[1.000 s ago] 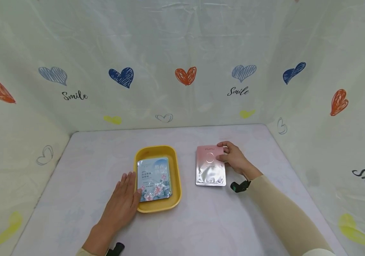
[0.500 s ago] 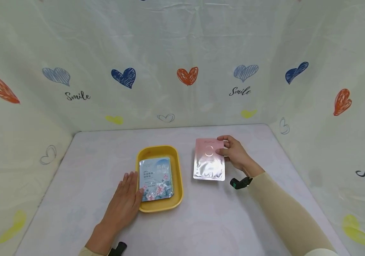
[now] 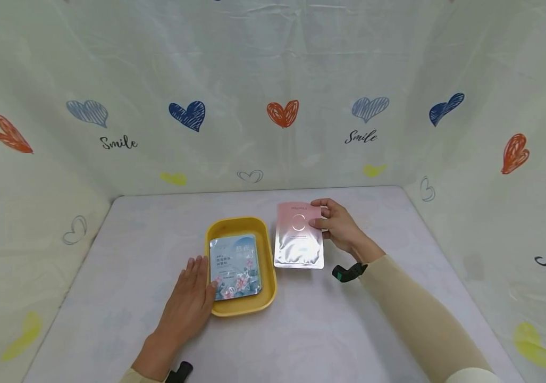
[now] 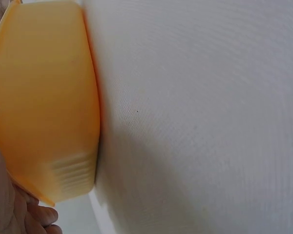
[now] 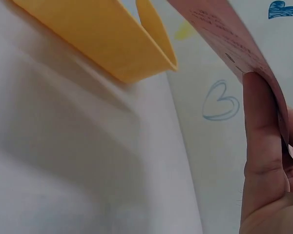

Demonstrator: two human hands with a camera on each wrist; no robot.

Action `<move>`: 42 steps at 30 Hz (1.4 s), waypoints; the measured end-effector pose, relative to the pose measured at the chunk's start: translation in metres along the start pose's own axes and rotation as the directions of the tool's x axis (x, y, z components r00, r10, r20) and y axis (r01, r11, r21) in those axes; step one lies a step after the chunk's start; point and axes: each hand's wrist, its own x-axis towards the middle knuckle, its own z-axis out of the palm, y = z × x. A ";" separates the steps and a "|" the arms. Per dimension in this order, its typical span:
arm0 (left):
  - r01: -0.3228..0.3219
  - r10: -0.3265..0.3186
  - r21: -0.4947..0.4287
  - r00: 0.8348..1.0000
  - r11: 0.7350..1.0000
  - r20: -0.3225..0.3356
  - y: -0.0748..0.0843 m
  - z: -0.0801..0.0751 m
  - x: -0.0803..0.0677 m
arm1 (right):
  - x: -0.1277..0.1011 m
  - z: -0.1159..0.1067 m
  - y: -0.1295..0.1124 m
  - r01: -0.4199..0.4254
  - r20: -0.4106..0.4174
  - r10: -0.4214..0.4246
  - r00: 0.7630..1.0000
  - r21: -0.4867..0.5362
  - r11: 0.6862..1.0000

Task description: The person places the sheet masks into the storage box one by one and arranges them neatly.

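In the head view my right hand (image 3: 344, 229) pinches a pink and silver sachet (image 3: 299, 236) along its right edge, thumb on the front. The sachet hangs over the table close beside the right rim of a yellow tray (image 3: 269, 298); the right wrist view shows the sachet's printed back (image 5: 224, 34) raised above the tabletop. Inside the tray lies a blue sachet (image 3: 234, 268) with pink flowers on it. My left hand (image 3: 186, 303) lies against the tray's left side with straight fingers, its thumb over the rim. From the left wrist, the tray's outer wall (image 4: 49, 97) fills the left side.
A white cloth covers the table (image 3: 311, 330). Pale sheeting (image 3: 234, 64) printed with hearts and "Smile" rises at the back and both sides. Black wrist cameras are worn on both wrists, the right one (image 3: 347, 273) hanging below the hand.
My right hand has lifted the pink and silver sachet off the table and carried it left toward the yellow tray. The left hand stays against the tray.
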 end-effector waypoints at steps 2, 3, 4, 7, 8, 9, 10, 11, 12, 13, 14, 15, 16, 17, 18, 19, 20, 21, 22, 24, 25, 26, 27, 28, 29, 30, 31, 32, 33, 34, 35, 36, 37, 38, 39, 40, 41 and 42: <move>-0.006 0.006 0.009 1.000 1.000 -0.005 0.000 0.000 0.001 | 0.002 0.008 0.001 -0.006 0.005 0.006 1.000 0.008 1.000; -0.008 0.009 0.014 1.000 1.000 -0.007 0.000 0.000 0.001 | 0.003 0.012 0.002 -0.009 0.011 0.008 1.000 0.012 1.000; -0.011 0.012 0.020 1.000 1.000 -0.008 0.000 0.000 0.001 | 0.004 0.017 0.002 -0.010 0.016 0.009 1.000 0.014 1.000; -0.016 0.016 0.036 1.000 0.999 -0.009 0.000 0.000 0.001 | 0.008 0.033 0.004 -0.013 0.040 0.012 0.999 0.012 1.000; -0.016 0.017 0.039 1.000 0.999 -0.009 0.000 0.000 0.001 | 0.009 0.039 0.005 -0.014 0.049 0.014 0.999 0.010 1.000; -0.017 0.017 0.040 1.000 0.999 -0.009 0.000 0.000 0.002 | 0.009 0.044 0.005 -0.015 0.057 0.015 0.998 0.005 1.000; -0.017 0.018 0.042 1.000 0.999 -0.009 0.000 0.000 0.002 | 0.010 0.050 0.005 -0.016 0.063 0.016 0.998 -0.001 1.000; -0.018 0.018 0.042 1.000 0.999 -0.010 0.000 0.000 0.002 | 0.010 0.055 0.006 -0.018 0.068 0.019 0.998 -0.010 1.000; -0.019 0.019 0.041 1.000 0.999 -0.011 0.000 0.000 0.002 | 0.011 0.061 0.006 -0.020 0.072 0.021 0.997 -0.015 1.000; -0.020 0.021 0.041 1.000 0.999 -0.013 0.000 0.000 0.002 | 0.011 0.066 0.006 -0.022 0.077 0.024 0.997 -0.018 1.000; -0.022 0.023 0.040 1.000 0.999 -0.015 0.000 0.000 0.002 | 0.012 0.071 0.006 -0.025 0.081 0.027 0.996 -0.023 0.999; -0.023 0.024 0.039 1.000 0.999 -0.016 0.000 0.000 0.002 | 0.012 0.076 0.006 -0.027 0.085 0.029 0.996 -0.027 0.999; -0.024 0.025 0.040 1.000 0.999 -0.017 0.000 -0.001 0.002 | 0.012 0.080 0.006 -0.025 0.091 0.028 0.995 -0.031 0.999; -0.024 0.025 0.040 1.000 0.999 -0.018 0.000 -0.001 0.002 | 0.012 0.085 0.007 -0.024 0.096 0.027 0.995 -0.034 0.999; -0.024 0.025 0.038 1.000 0.999 -0.018 0.000 -0.001 0.002 | 0.012 0.089 0.007 -0.024 0.100 0.027 0.995 -0.037 0.999; -0.023 0.024 0.039 1.000 0.999 -0.017 0.000 -0.001 0.002 | 0.013 0.093 0.007 -0.020 0.107 0.025 0.994 -0.042 0.999; -0.020 0.021 0.041 1.000 0.999 -0.015 0.001 -0.002 0.001 | 0.013 0.098 0.008 -0.017 0.111 0.022 0.994 -0.046 0.999; -0.019 0.020 0.040 1.000 0.999 -0.013 0.001 -0.002 0.001 | 0.013 0.102 0.008 -0.013 0.117 0.019 0.993 -0.049 0.999; -0.018 0.018 0.040 1.000 0.999 -0.011 0.001 -0.002 0.001 | 0.013 0.106 0.008 -0.010 0.120 0.016 0.993 -0.055 0.998; -0.023 0.024 0.038 1.000 0.999 -0.014 0.001 -0.003 0.000 | 0.013 0.114 0.008 -0.010 0.130 0.017 0.991 -0.061 0.998; -0.028 0.029 0.039 0.999 0.999 -0.016 0.001 -0.003 0.000 | 0.013 0.118 0.008 -0.009 0.135 0.017 0.991 -0.065 0.998; -0.033 0.034 0.038 0.999 0.999 -0.020 0.001 -0.003 0.000 | 0.013 0.121 0.008 -0.009 0.139 0.018 0.990 -0.069 0.998; -0.038 0.039 0.037 0.999 0.999 -0.021 0.001 -0.003 -0.001 | 0.013 0.125 0.008 -0.008 0.144 0.018 0.989 -0.072 0.997; -0.044 0.045 0.039 0.999 0.998 -0.027 0.001 -0.004 -0.001 | 0.013 0.128 0.008 -0.007 0.148 0.019 0.989 -0.076 0.997; -0.049 0.050 0.041 0.998 0.998 -0.032 0.000 -0.004 -0.001 | 0.013 0.132 0.008 -0.006 0.154 0.017 0.988 -0.077 0.997; -0.051 0.052 0.041 0.998 0.998 -0.033 0.000 -0.004 -0.001 | 0.012 0.135 0.008 -0.005 0.157 0.017 0.988 -0.077 0.997; -0.053 0.055 0.039 0.998 0.998 -0.036 0.000 -0.003 -0.001 | 0.012 0.138 0.009 -0.001 0.159 0.013 0.987 -0.075 0.997; -0.053 0.055 0.039 0.998 0.998 -0.037 0.000 -0.003 -0.001 | 0.012 0.140 0.009 0.004 0.162 0.008 0.987 -0.075 0.997; -0.055 0.057 0.039 0.998 0.998 -0.038 0.000 -0.003 -0.001 | 0.013 0.143 0.011 0.008 0.164 0.004 0.986 -0.074 0.997; -0.058 0.059 0.038 0.997 0.998 -0.041 0.000 -0.003 -0.001 | 0.013 0.146 0.012 0.010 0.166 0.003 0.986 -0.078 0.997; -0.058 0.059 0.035 0.997 0.998 -0.041 0.000 -0.003 -0.001 | 0.012 0.148 0.013 0.012 0.168 0.004 0.986 -0.089 0.996; -0.059 0.061 0.029 0.997 0.998 -0.040 0.000 -0.003 0.000 | 0.013 0.151 0.014 0.013 0.170 0.005 0.985 -0.103 0.995; -0.059 0.060 0.026 0.997 0.998 -0.039 -0.001 -0.003 -0.001 | 0.013 0.153 0.015 0.014 0.173 0.008 0.985 -0.123 0.992; -0.058 0.059 0.025 0.998 0.998 -0.035 -0.001 -0.003 -0.001 | 0.013 0.155 0.017 0.014 0.175 0.012 0.984 -0.147 0.989; -0.057 0.057 0.021 0.998 0.998 -0.032 0.000 -0.003 -0.001 | 0.013 0.157 0.018 0.010 0.177 0.020 0.984 -0.167 0.986; -0.055 0.056 0.017 0.998 0.998 -0.030 0.000 -0.004 -0.001 | 0.013 0.159 0.018 0.009 0.177 0.026 0.984 -0.192 0.981; -0.054 0.055 0.014 0.998 0.998 -0.027 0.000 -0.004 -0.001 | 0.013 0.160 0.019 0.005 0.174 0.033 0.984 -0.215 0.977; -0.054 0.054 0.012 0.998 0.998 -0.025 0.000 -0.004 -0.001 | 0.014 0.161 0.020 0.004 0.172 0.037 0.984 -0.230 0.973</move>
